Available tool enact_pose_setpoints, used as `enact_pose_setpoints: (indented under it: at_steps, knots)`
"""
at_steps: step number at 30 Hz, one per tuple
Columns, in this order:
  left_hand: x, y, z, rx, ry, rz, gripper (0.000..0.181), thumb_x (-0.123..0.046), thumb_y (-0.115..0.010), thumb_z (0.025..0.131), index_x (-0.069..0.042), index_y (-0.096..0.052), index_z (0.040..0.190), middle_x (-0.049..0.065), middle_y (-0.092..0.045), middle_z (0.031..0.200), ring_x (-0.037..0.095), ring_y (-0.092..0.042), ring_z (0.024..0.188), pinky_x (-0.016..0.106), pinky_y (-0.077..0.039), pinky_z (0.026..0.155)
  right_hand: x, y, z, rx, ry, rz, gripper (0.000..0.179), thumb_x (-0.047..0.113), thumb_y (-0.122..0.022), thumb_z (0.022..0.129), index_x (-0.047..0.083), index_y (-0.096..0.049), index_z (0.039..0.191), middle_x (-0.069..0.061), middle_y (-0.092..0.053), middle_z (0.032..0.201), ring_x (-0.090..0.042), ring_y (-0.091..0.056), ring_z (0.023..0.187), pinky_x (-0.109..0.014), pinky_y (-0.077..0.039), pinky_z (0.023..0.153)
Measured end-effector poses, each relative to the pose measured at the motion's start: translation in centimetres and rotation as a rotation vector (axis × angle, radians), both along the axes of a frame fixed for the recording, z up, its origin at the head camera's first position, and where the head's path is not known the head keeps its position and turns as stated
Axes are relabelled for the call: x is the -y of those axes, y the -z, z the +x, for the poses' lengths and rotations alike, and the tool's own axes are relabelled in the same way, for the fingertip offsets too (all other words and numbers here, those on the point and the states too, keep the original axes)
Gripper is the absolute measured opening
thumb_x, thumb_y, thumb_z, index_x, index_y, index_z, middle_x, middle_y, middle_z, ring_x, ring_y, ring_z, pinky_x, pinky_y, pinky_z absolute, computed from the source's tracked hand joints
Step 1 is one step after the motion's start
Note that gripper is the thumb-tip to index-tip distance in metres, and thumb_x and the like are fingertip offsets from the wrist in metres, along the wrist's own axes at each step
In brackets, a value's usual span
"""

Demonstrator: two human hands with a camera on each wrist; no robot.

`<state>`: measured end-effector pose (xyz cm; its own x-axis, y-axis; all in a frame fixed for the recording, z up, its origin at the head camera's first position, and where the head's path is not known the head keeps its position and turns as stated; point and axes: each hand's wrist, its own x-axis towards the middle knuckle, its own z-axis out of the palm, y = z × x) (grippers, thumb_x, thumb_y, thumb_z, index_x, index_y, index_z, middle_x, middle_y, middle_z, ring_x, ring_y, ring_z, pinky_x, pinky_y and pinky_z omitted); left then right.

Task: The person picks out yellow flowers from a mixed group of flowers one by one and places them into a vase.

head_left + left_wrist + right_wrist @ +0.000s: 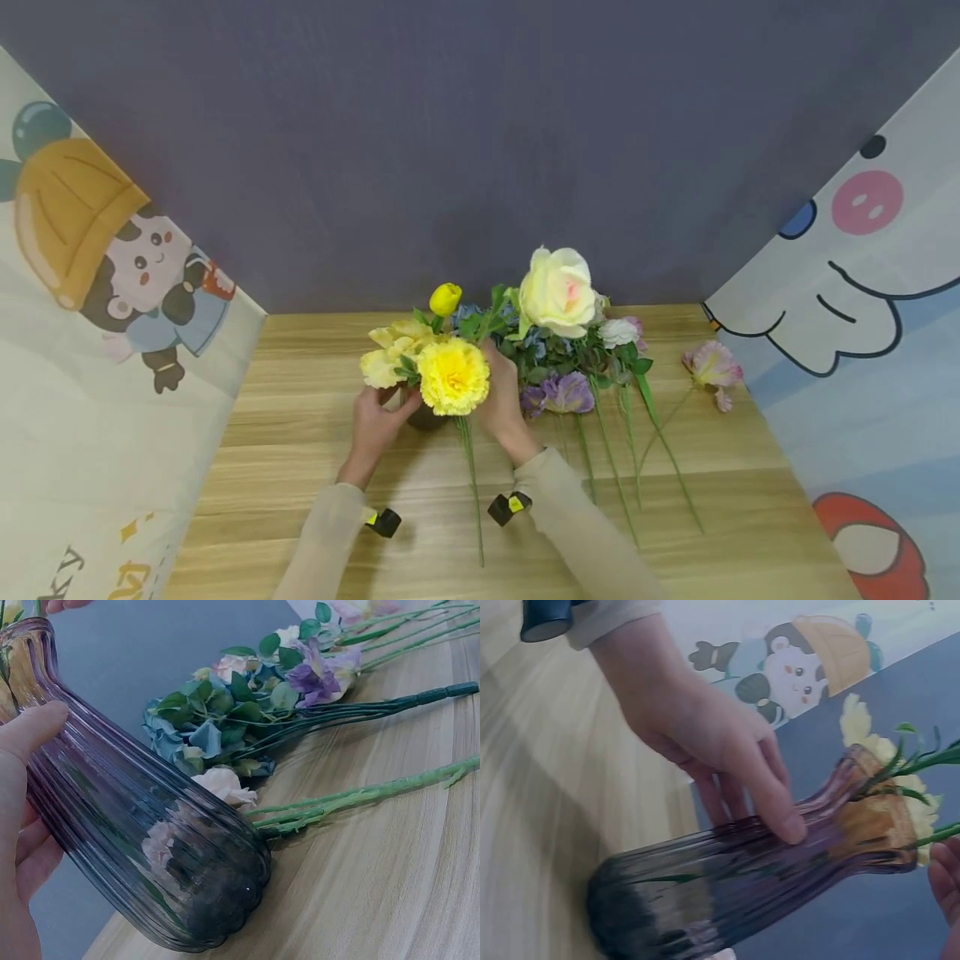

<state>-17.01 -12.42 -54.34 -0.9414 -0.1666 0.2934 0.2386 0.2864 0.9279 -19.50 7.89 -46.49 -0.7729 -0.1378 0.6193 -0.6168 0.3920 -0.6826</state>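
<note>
A ribbed glass vase (127, 780), amber at the neck and smoky purple below, stands in my left hand (380, 423). The left thumb and fingers wrap its upper body, as the right wrist view also shows. Beside the mouth, my right hand (501, 398) pinches a green stem (936, 835) that reaches into the vase; which bloom it bears is hidden. Around the mouth in the head view are a yellow carnation (453, 377), pale yellow blossoms (386, 357) and a yellow tulip (446, 299). A large cream rose (558, 292) rises above the right hand.
To the right lie blue flowers (202, 739), purple blossoms (567, 392) and a white flower (618, 332), their long stems toward the front. Farther right is a pink-lilac flower (711, 364). A dark grey wall (480, 150) backs the wooden table (285, 433), with printed panels either side.
</note>
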Motion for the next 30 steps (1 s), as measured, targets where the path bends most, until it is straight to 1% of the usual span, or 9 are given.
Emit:
enact_pose_setpoints:
  at_steps: [2,5,7,10,13,18,22,25,30]
  knots:
    - [0.0,-0.1,0.0,0.004,-0.005,-0.002,0.063,0.006,-0.085,0.08,0.003,-0.058,0.137,0.022,-0.065,0.132,0.037,-0.063,0.123,0.044,-0.053,0.109,0.3,0.3,0.0,0.087,-0.051,-0.055,0.017,-0.006,-0.067,0.09,-0.005,-0.062,0.107,-0.018,-0.068,0.085,-0.035,-0.072,0.085,-0.049,-0.065,0.086]
    - [0.1,0.2,0.0,0.003,-0.004,0.003,0.063,0.003,-0.086,0.081,0.001,-0.058,0.137,0.021,-0.065,0.133,0.038,-0.063,0.123,0.045,-0.053,0.109,0.6,1.0,0.0,0.161,-0.108,-0.159,0.029,-0.009,-0.069,0.09,-0.013,-0.062,0.117,-0.024,-0.07,0.097,-0.044,-0.069,0.106,-0.057,-0.05,0.111]
    - [0.1,0.2,-0.1,0.008,-0.003,0.007,0.063,0.0,-0.087,0.081,0.001,-0.059,0.137,0.02,-0.065,0.133,0.038,-0.063,0.124,0.044,-0.053,0.11,0.7,1.3,-0.1,0.19,-0.117,-0.184,0.032,-0.008,-0.069,0.091,-0.014,-0.059,0.121,-0.024,-0.069,0.096,-0.044,-0.067,0.106,-0.057,-0.047,0.115]
    - [0.1,0.3,-0.1,0.008,-0.008,0.015,0.062,-0.001,-0.088,0.08,0.0,-0.06,0.136,0.02,-0.066,0.133,0.037,-0.063,0.124,0.043,-0.054,0.109,0.8,1.6,-0.3,0.238,-0.138,-0.217,0.038,-0.005,-0.069,0.093,-0.014,-0.055,0.127,-0.022,-0.067,0.097,-0.039,-0.066,0.1,-0.054,-0.054,0.107]
    - [0.0,0.3,-0.1,0.006,-0.019,0.011,0.062,0.001,-0.088,0.079,0.001,-0.061,0.135,0.021,-0.067,0.131,0.037,-0.064,0.123,0.043,-0.055,0.108,0.8,1.6,-0.3,0.241,-0.144,-0.2,0.036,-0.002,-0.07,0.093,-0.01,-0.057,0.125,-0.018,-0.066,0.103,-0.032,-0.065,0.096,-0.047,-0.059,0.095]
    - [-0.2,0.1,0.0,0.022,-0.023,0.035,0.064,0.005,-0.086,0.079,0.003,-0.059,0.137,0.024,-0.065,0.134,0.04,-0.061,0.125,0.049,-0.052,0.11,0.4,1.0,-0.7,0.077,-0.031,-0.032,0.015,-0.003,-0.068,0.088,-0.002,-0.063,0.102,-0.017,-0.061,0.102,-0.029,-0.062,0.089,-0.044,-0.061,0.081]
    - [-0.6,-0.9,0.4,0.022,-0.009,0.071,0.064,0.009,-0.083,0.081,0.007,-0.056,0.139,0.028,-0.061,0.136,0.044,-0.058,0.128,0.055,-0.05,0.113,0.0,0.7,-0.9,0.03,0.066,0.04,0.01,-0.003,-0.064,0.091,-0.001,-0.061,0.1,-0.018,-0.06,0.096,-0.032,-0.061,0.087,-0.049,-0.059,0.076]
    - [-0.9,-2.0,0.8,0.02,0.0,0.073,0.063,0.009,-0.082,0.081,0.009,-0.055,0.138,0.03,-0.061,0.136,0.045,-0.057,0.128,0.057,-0.049,0.112,-0.3,0.6,-0.8,0.129,0.105,-0.007,0.013,0.002,-0.064,0.096,-0.001,-0.063,0.108,-0.017,-0.065,0.1,-0.032,-0.065,0.088,-0.047,-0.061,0.076]
    - [-1.2,-2.7,1.1,0.013,-0.011,0.048,0.061,0.008,-0.082,0.082,0.009,-0.056,0.136,0.029,-0.062,0.134,0.045,-0.059,0.126,0.055,-0.05,0.111,-0.7,0.3,-0.8,0.319,0.124,-0.229,0.028,0.029,-0.063,0.104,0.005,-0.06,0.118,-0.013,-0.067,0.103,-0.027,-0.063,0.082,-0.035,-0.058,0.072]
